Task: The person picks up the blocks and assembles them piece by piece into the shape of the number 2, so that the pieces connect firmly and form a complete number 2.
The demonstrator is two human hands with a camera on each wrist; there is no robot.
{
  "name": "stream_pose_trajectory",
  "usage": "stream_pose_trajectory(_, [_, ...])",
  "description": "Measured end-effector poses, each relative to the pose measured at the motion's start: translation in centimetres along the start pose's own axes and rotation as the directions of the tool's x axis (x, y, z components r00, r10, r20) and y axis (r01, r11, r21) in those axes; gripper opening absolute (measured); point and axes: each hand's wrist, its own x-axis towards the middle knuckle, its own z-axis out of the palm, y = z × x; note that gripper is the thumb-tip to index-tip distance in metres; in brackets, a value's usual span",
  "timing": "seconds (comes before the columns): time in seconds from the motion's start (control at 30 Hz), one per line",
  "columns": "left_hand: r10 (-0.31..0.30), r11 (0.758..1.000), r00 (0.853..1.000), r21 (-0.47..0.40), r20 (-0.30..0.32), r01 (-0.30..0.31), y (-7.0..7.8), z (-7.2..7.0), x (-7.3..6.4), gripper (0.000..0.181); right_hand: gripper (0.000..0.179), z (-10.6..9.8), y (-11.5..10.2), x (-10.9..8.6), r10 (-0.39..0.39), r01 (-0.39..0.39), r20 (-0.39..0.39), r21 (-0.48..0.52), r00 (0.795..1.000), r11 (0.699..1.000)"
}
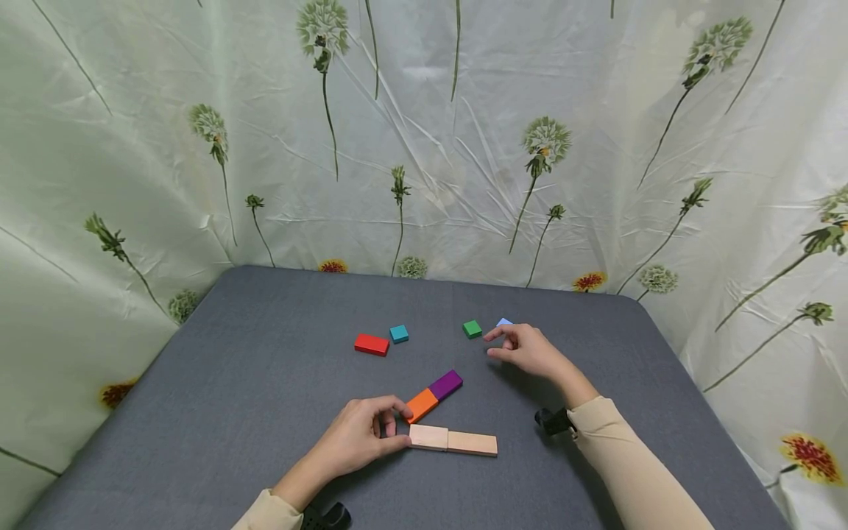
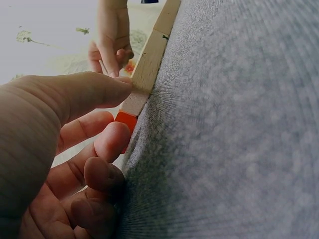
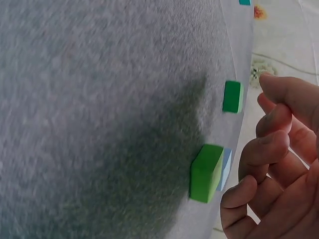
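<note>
Painted blocks: seven, one per colour, namely red block [image 1: 372, 344], teal block [image 1: 399, 334], dark green block [image 1: 472, 329], light green block [image 3: 205, 174], light blue block [image 1: 504, 322], orange block [image 1: 422, 405] and purple block [image 1: 446, 385].
Plain wooden blocks [image 1: 429, 437]: two, laid end to end in a single row on the grey table [image 1: 265, 383].
Sum: nine, seven painted plus two plain.
Left hand [image 1: 361, 434]: one, thumb touching the left end of the plain row, fingertips at the near end of orange; thumb and forefinger moderately parted, cannot tell how firmly pressed.
Right hand [image 1: 530, 350]: one, raised over the back right of the table, fingers loosely curved, small gap between thumb and forefinger, near light green and light blue.
Diagonal pair: orange and purple, end to end, slanting away to the right; orange just beside the plain row, contact uncertain.
Back left: two, red and teal, near each other but apart.
Back right: three, dark green, light blue and light green; light green hidden in the head view, visible from the right wrist just in front of light blue.
Cream sleeves [image 1: 636, 456]: two.
Black wrist gear [image 1: 553, 422]: two, one per wrist.
Flowered curtain [image 1: 464, 147]: behind the table.
</note>
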Motion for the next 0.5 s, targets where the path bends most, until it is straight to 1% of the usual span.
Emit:
stream_pose_trajectory(0.27, [-0.012,1.000,1.000,0.002,0.005,0.012,0.0,0.0,0.1,0.028,0.030,-0.6,1.2,0.0,0.048,-0.048,-0.066,-0.003,0.997,0.999])
stream_pose_trajectory(0.5, [-0.012,1.000,1.000,-0.006,0.007,0.012,-0.1,0.0,0.1,0.027,0.031,-1.1,2.0,0.0,0.089,-0.091,-0.089,-0.015,0.992,0.996])
